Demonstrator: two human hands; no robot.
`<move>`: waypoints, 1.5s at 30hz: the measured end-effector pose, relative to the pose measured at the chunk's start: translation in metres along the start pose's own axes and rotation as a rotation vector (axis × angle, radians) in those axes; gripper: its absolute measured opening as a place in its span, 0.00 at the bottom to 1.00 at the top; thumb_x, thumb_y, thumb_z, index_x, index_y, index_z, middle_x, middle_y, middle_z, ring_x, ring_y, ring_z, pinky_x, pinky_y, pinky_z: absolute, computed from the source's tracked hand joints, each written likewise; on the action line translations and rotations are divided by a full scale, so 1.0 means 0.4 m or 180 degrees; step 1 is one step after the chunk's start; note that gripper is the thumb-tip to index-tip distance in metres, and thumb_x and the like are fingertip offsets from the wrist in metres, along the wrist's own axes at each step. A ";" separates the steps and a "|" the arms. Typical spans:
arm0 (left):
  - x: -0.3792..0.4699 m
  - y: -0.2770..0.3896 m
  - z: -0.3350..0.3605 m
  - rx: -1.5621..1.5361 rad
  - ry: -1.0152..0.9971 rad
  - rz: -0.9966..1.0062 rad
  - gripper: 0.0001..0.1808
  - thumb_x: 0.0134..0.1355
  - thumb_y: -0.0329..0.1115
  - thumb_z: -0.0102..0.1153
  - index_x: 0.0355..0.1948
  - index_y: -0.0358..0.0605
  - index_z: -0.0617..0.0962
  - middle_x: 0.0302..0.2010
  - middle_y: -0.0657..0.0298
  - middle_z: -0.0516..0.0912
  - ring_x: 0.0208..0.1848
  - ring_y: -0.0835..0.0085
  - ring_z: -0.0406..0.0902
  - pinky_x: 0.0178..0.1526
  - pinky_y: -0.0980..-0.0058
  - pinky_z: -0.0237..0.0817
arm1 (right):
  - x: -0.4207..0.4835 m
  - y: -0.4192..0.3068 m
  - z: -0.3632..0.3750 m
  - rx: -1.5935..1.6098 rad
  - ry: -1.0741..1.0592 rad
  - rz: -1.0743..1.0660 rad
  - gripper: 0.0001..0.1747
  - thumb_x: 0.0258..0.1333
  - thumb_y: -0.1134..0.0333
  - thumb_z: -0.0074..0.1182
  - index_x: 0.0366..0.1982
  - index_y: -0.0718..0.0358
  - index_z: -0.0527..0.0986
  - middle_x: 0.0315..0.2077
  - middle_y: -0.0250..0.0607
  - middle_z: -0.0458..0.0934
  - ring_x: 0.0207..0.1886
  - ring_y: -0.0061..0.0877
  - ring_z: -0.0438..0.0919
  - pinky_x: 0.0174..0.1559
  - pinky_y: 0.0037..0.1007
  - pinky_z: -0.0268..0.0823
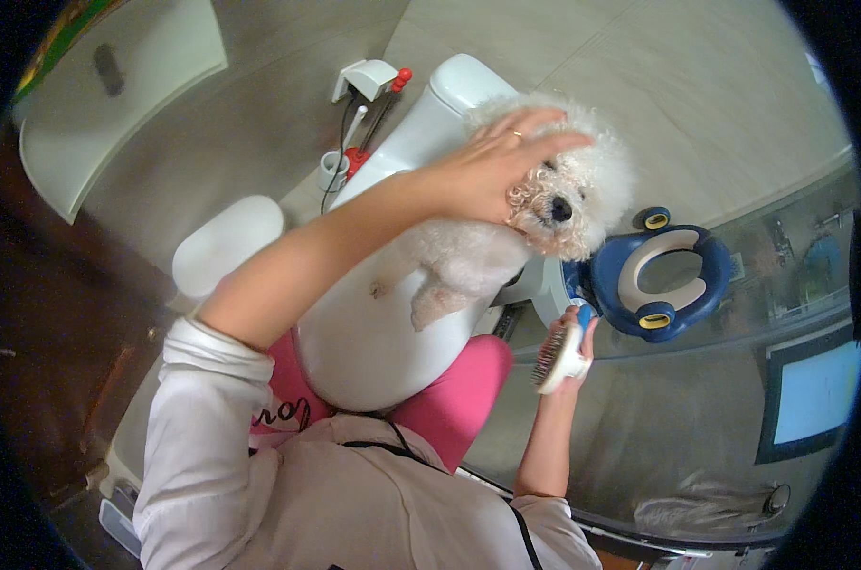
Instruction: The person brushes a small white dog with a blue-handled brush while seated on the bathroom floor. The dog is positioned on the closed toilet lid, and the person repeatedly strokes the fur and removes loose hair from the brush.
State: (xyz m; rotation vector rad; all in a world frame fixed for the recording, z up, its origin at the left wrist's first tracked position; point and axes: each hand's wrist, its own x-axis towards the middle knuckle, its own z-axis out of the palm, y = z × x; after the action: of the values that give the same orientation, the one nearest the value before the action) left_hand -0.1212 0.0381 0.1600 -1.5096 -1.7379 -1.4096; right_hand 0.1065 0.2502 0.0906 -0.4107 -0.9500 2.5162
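A white, curly-coated dog [473,263] sits on the closed white toilet lid [359,349] in front of me, its face turned to the right. My left hand [501,164], with a ring on one finger, lies against the side and top of the dog's head, fingers spread; it covers one eye and part of the curls. Off to the right and lower, apart from the dog, my right hand [587,349] grips a pet slicker brush [562,360] with a white head and blue handle part. The brush's wire bristles face left, towards the dog.
A blue child's toilet seat [601,285] stands to the right, near a glass shower panel [687,356]. Behind the toilet tank [466,82] are a toilet-brush holder [333,171] and a covered wall socket [366,78] with a hanging cord. A white oval-lidded bin [227,246] is at left.
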 end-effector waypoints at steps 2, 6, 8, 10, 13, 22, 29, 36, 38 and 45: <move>0.041 -0.047 0.004 0.0021 -0.0771 0.0349 0.39 0.41 0.51 0.72 0.57 0.56 0.72 0.64 0.51 0.67 0.69 0.48 0.54 0.67 0.51 0.49 | -0.002 0.018 0.027 -0.0499 0.0250 -0.0350 0.19 0.69 0.53 0.42 0.44 0.62 0.69 0.32 0.38 0.76 0.28 0.19 0.71 0.30 0.22 0.66; 0.111 -0.042 0.025 -0.0087 -0.0883 0.0692 0.37 0.40 0.49 0.72 0.53 0.57 0.74 0.54 0.51 0.73 0.60 0.47 0.65 0.59 0.55 0.60 | -0.020 0.039 0.097 -0.2161 -0.0614 -0.1195 0.18 0.66 0.55 0.48 0.46 0.62 0.66 0.36 0.48 0.78 0.21 0.18 0.69 0.22 0.18 0.62; 0.153 -0.023 0.023 -0.0341 -0.1218 0.0459 0.35 0.40 0.47 0.72 0.52 0.57 0.74 0.49 0.52 0.75 0.54 0.48 0.70 0.52 0.57 0.65 | -0.037 0.080 0.133 -0.2505 -0.1055 -0.1227 0.17 0.62 0.65 0.53 0.47 0.63 0.64 0.38 0.52 0.79 0.27 0.26 0.75 0.28 0.23 0.69; 0.189 -0.030 0.038 -0.0281 -0.1076 0.0782 0.35 0.38 0.43 0.72 0.51 0.57 0.74 0.45 0.53 0.75 0.48 0.49 0.73 0.48 0.58 0.66 | -0.043 0.115 0.169 -0.2953 -0.1520 -0.1471 0.17 0.59 0.71 0.55 0.48 0.64 0.64 0.39 0.55 0.79 0.31 0.30 0.78 0.34 0.26 0.72; 0.207 -0.010 0.033 -0.0541 -0.0690 0.0963 0.35 0.36 0.37 0.71 0.51 0.58 0.75 0.43 0.53 0.75 0.42 0.50 0.74 0.44 0.59 0.68 | -0.020 0.117 0.223 -0.3505 -0.2029 -0.2056 0.19 0.57 0.74 0.55 0.48 0.64 0.63 0.40 0.57 0.78 0.36 0.34 0.79 0.40 0.30 0.73; 0.301 -0.016 -0.058 0.0101 -0.0500 0.0815 0.34 0.40 0.49 0.73 0.51 0.54 0.77 0.42 0.52 0.76 0.43 0.51 0.77 0.44 0.60 0.70 | -0.056 -0.060 0.323 -0.3536 -0.1625 -0.2112 0.19 0.58 0.72 0.54 0.49 0.65 0.63 0.41 0.57 0.78 0.32 0.25 0.77 0.29 0.20 0.70; 0.305 -0.012 -0.080 0.0315 0.0063 0.0738 0.26 0.48 0.42 0.69 0.48 0.46 0.79 0.48 0.50 0.78 0.48 0.51 0.78 0.49 0.63 0.72 | -0.032 -0.023 0.352 -0.3416 -0.2045 -0.1958 0.20 0.56 0.73 0.56 0.48 0.67 0.64 0.40 0.58 0.78 0.32 0.26 0.78 0.31 0.22 0.71; 0.152 -0.072 -0.023 -0.1514 0.1565 -0.0667 0.16 0.60 0.29 0.60 0.48 0.39 0.73 0.43 0.56 0.79 0.43 0.70 0.80 0.45 0.71 0.72 | -0.021 -0.009 0.295 -0.3785 -0.1961 -0.1736 0.19 0.56 0.75 0.54 0.48 0.66 0.64 0.39 0.54 0.79 0.28 0.22 0.76 0.30 0.21 0.70; 0.142 -0.065 -0.025 -0.2773 0.1890 -0.1250 0.15 0.62 0.28 0.58 0.48 0.38 0.71 0.38 0.58 0.79 0.38 0.75 0.79 0.42 0.74 0.71 | 0.010 -0.019 0.288 -0.3761 -0.1897 -0.1654 0.19 0.57 0.72 0.54 0.49 0.64 0.64 0.40 0.54 0.78 0.36 0.28 0.77 0.31 0.22 0.70; 0.095 -0.075 -0.037 -0.3407 0.1672 -0.1552 0.11 0.68 0.41 0.53 0.38 0.46 0.68 0.25 0.66 0.74 0.28 0.78 0.72 0.34 0.79 0.64 | 0.042 0.001 0.322 -0.3288 -0.2096 -0.1337 0.18 0.57 0.73 0.56 0.48 0.66 0.65 0.42 0.50 0.79 0.36 0.27 0.79 0.34 0.22 0.72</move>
State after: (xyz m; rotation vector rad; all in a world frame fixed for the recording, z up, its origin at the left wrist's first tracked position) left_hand -0.1641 0.0458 0.1854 -0.9084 -1.0395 -2.9526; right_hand 0.0388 0.1863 0.1814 0.3583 -2.2772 1.5973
